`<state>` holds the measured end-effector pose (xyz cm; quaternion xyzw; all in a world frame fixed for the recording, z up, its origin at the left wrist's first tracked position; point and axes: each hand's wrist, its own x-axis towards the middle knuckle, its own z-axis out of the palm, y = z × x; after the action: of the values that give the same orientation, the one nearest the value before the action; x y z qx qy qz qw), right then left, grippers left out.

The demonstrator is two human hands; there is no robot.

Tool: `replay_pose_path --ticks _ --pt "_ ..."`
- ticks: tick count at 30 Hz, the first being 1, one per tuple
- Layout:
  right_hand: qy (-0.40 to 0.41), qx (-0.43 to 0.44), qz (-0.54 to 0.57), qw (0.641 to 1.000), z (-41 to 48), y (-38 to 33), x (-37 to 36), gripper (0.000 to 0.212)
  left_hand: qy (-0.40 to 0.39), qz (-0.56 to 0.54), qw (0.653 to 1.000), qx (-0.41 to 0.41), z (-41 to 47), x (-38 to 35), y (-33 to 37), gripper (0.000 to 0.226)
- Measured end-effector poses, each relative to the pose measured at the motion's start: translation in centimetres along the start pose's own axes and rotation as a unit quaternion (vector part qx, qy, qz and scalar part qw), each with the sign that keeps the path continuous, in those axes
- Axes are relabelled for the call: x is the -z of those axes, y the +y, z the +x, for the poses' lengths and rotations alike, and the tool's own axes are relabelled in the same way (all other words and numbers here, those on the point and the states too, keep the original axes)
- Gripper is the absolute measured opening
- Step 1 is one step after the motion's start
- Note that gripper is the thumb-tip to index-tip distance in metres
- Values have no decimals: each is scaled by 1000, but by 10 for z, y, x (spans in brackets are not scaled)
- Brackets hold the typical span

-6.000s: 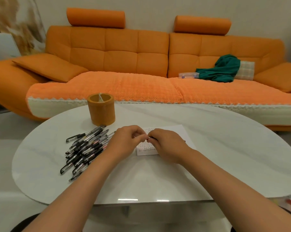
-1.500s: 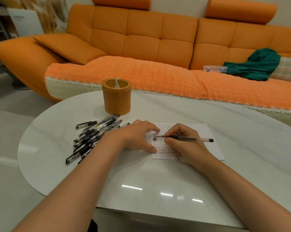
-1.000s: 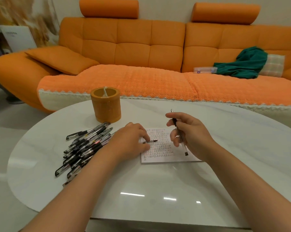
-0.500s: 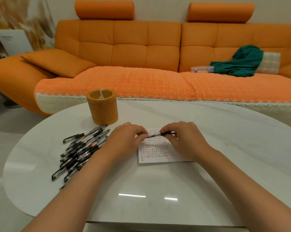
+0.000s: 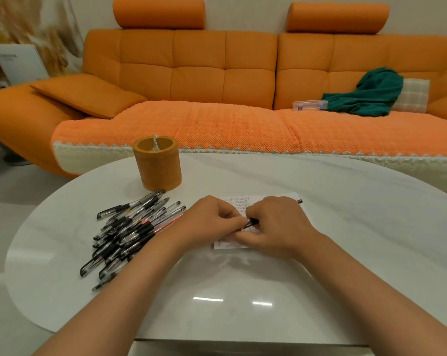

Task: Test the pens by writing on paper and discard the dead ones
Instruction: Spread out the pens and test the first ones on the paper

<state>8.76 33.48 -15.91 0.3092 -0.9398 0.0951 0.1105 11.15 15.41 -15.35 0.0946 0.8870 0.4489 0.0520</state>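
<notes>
Both hands meet over the paper. Right hand fingers are curled round the pen, whose far end pokes out beyond them. Left hand fingers pinch the pen's other end. The pen pile lies on the surface left of the left fingers, with the orange holder beyond it.

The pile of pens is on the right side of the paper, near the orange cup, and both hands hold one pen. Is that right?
Not quite. In the head view the pile of pens lies left of the paper, not right. The rest holds: the orange cup stands near it, and the left hand and right hand hold one pen.
</notes>
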Motion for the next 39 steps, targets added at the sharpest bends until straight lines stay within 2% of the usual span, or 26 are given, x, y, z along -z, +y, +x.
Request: replay_pose_path --ticks 2,8,11,14,15,17,19,21,24,27,32,39 --pt "-1 -12 -10 1000 -1 -3 0 69 -11 2 1000 10 -2 -2 3 18" --pt "-3 -23 -30 999 -6 -8 -6 57 -39 -36 998 30 -5 -1 4 16" --pt "-1 -7 28 1000 -5 -4 -7 54 -24 -44 998 29 -3 3 3 16" --pt "-20 -1 97 995 -2 3 -5 20 52 -9 999 13 3 11 -3 21" --pt "-19 -8 126 992 0 6 -5 14 80 14 997 8 5 13 -7 21" --pt "6 -26 165 986 4 13 -10 24 122 67 990 -1 8 16 -14 17" --pt "25 -47 148 988 9 20 -14 28 138 129 982 1 10 15 -22 25" --pt "22 -79 122 989 13 27 -16 29 116 195 974 17 10 14 -29 41" --pt "33 -107 66 992 20 33 -18 30 37 286 957 4 8 15 -37 52" --pt "47 -117 23 992 37 32 -19 31 -2 296 955 -3 6 18 -42 59" --pt "25 -134 28 990 83 28 -32 30 -8 281 960 -8 3 24 -41 63" --pt "-24 -113 13 993 127 25 -48 33 9 282 959 -30 3 28 -48 66"
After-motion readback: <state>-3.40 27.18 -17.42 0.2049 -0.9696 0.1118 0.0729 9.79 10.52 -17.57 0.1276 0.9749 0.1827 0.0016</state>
